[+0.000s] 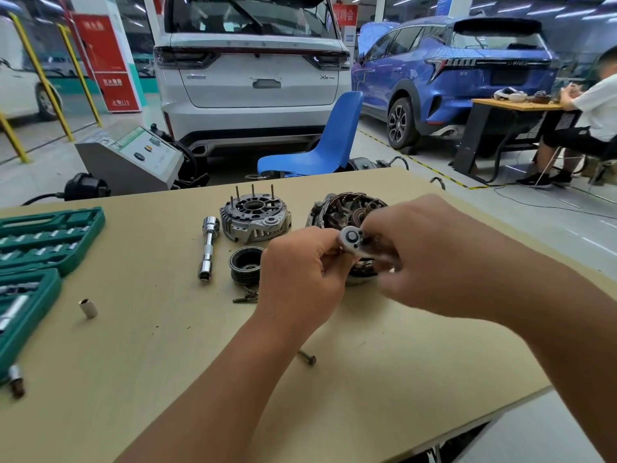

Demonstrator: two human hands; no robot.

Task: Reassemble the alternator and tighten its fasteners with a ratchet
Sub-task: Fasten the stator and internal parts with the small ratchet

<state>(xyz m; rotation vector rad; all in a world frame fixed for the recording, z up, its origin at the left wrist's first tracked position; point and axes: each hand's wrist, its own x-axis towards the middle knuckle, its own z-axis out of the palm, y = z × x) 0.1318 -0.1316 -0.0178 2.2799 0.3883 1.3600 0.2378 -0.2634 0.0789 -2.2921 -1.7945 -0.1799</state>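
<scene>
the ratchet [354, 241] is being held over the near edge of the alternator body [345, 212], its head being pinched by the left hand [302, 275] and its handle being gripped by the blurred right hand [430, 259]. the alternator cover [255, 217] is lying just left, the pulley [245, 264] nearer, a socket extension [208, 247] further left, and a bolt [307, 358] near on the table [384, 379].

On the table [384, 355] lay two alternator assemblies: one silver end housing [255, 218] carrying three upright studs, and one stator body [344, 208]. There was one pulley [245, 265], one socket extension [209, 246], one ratchet head [353, 240], one loose bolt [307, 357], and what appeared to be two loose sockets [87, 308]. Two hands were present. One green tool case [50, 238] lay open. One blue chair [320, 142] and three cars stood behind.
</scene>
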